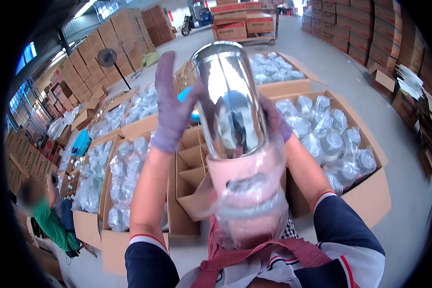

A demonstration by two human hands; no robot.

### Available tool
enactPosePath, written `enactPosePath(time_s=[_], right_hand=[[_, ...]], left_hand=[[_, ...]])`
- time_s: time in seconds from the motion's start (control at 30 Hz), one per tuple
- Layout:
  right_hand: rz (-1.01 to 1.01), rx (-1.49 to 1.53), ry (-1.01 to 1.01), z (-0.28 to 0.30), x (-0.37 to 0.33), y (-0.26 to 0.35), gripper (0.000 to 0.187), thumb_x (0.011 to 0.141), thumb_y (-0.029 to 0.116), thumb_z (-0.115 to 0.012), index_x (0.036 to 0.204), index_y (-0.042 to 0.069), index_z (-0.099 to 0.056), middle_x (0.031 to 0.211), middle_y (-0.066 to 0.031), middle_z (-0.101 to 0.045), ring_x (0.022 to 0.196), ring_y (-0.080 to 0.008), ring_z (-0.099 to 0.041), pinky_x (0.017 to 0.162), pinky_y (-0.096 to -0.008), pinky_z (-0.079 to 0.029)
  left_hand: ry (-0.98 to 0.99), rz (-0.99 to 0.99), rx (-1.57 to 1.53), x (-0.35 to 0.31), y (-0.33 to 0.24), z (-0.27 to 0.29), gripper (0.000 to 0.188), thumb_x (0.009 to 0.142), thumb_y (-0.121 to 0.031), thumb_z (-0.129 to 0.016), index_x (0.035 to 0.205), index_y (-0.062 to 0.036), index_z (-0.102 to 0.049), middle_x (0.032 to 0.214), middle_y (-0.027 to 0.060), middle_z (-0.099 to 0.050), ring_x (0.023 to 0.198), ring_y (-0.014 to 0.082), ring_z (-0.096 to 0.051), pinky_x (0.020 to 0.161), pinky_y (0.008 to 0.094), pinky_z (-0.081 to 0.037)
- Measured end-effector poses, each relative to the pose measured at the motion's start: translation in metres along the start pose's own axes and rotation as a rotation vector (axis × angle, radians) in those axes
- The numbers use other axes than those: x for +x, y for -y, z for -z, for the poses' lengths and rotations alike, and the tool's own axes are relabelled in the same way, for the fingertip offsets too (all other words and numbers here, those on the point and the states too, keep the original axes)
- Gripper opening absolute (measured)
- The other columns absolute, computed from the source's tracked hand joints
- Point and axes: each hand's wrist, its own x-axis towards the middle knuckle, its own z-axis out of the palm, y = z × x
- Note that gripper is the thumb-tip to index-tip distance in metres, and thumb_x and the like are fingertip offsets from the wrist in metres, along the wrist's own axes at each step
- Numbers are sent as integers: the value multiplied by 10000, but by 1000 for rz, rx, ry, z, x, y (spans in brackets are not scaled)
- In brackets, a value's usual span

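Observation:
A large flask with a shiny steel body (228, 72) is tilted up in front of my chest. Its pink lower part (245, 175) sits inside a crumpled clear plastic bag (254, 209). My right hand (275, 117), in a purple-grey glove, grips the steel on its right side; some fingers are hidden behind it. On the other side my left hand (170, 113), gloved alike, is open with fingers pointing up, its thumb side next to the steel. Whether that thumb touches is blurred. Below stands a carton with cardboard dividers (189, 163).
Open cartons of plastic-wrapped items stand at right (329, 134), left (125, 173) and beyond. A person in green (53, 223) sits at far left, near a blue basin (80, 142). A fan (107, 57), a loaded cart (245, 24) and stacked boxes (355, 29) are farther off.

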Motion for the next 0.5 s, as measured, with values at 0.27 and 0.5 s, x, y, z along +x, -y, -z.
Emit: enactPosePath(time_s=[0.27, 0.5], right_hand=[[5, 104, -194, -52, -104, -29, 787, 968, 507, -456, 1527, 61, -128, 1465, -168, -330, 1362, -225, -324, 1119, -359, -269], [-303, 136, -384, 45, -73, -166, 597, 953, 425, -492, 1436, 97, -368, 1431, -149, -396, 1312, -281, -417, 1089, -375, -333]], left_hand=[[1122, 432, -758, -66, 6, -10, 700, 722, -268, -762, 1336, -35, -518, 1373, 104, -505, 1271, 208, -472, 1058, 351, -381], [1394, 203, -10, -43, -23, -47, 653, 659, -211, -757, 1276, -92, -579, 1035, 149, -627, 923, 302, -615, 777, 355, -493]])
